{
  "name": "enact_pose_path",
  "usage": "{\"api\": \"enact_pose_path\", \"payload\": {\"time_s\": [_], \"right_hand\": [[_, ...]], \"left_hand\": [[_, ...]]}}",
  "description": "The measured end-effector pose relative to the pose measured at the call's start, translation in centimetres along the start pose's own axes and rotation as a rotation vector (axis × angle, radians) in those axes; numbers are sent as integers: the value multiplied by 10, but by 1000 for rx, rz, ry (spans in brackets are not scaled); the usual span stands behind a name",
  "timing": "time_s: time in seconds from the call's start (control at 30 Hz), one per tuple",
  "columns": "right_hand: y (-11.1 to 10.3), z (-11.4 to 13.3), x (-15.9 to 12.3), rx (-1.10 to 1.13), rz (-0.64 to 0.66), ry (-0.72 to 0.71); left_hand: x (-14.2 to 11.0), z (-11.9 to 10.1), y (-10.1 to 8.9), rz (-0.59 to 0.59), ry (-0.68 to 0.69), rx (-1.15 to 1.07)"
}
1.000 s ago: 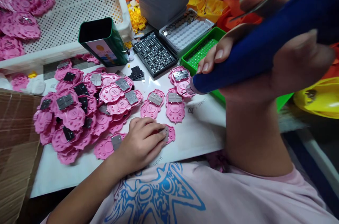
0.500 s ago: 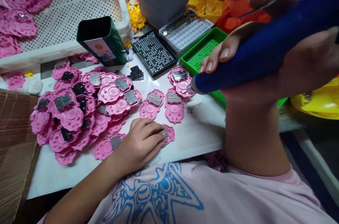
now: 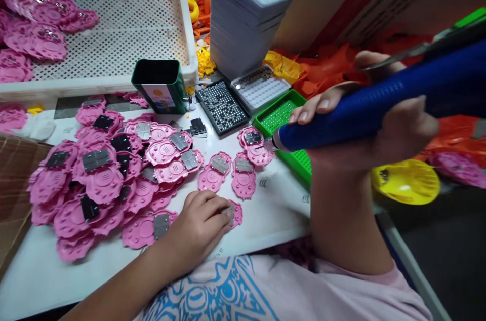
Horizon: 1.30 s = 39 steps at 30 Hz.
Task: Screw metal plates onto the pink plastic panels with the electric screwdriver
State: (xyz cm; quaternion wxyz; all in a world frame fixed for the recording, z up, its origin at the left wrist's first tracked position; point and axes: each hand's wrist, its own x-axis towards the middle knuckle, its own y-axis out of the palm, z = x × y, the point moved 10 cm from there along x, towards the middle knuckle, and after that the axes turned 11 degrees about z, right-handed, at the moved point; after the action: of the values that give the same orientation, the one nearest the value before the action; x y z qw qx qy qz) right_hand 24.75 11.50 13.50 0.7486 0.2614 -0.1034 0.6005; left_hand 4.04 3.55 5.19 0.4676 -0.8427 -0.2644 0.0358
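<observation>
My right hand (image 3: 406,126) is wrapped round a thick blue electric screwdriver (image 3: 353,108). Its bit points left, over a pink plastic part (image 3: 261,154) with a dark plate; whether the tip touches anything cannot be made out. On the table, the curled fingers of my left hand (image 3: 203,219) press on another pink plastic part (image 3: 237,213) with a grey plate, which they largely cover. Two more pink parts with grey plates (image 3: 243,179) lie just beyond that hand. A big heap of such parts (image 3: 100,179) stands to its left.
Behind are a green tin (image 3: 163,90), a black tray of screws (image 3: 222,108), a green tray (image 3: 279,113) and a tall stack of white trays (image 3: 246,22). A white perforated crate (image 3: 125,12) stands back left, a cardboard box (image 3: 17,184) at left. A yellow bowl-shaped piece (image 3: 406,182) lies right.
The camera view has shifted, showing more of the stacked trays and crate. My right hand still grips the screwdriver by the same pink parts; my left hand stays on its part.
</observation>
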Motion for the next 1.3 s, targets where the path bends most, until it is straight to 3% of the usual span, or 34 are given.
{"api": "enact_pose_path", "payload": {"time_s": [0.17, 0.4, 0.6, 1.3], "right_hand": [[9, -15, 25, -10, -122, -87], [24, -60, 43, -27, -97, -6], [24, -67, 42, -19, -102, 3], [24, -67, 45, -30, -94, 58]], "left_hand": [[0, -2, -2, -13, 4, 12], [-12, 9, 17, 22, -39, -73], [-14, 12, 23, 85, -55, -139], [-13, 13, 20, 60, -67, -134]]}}
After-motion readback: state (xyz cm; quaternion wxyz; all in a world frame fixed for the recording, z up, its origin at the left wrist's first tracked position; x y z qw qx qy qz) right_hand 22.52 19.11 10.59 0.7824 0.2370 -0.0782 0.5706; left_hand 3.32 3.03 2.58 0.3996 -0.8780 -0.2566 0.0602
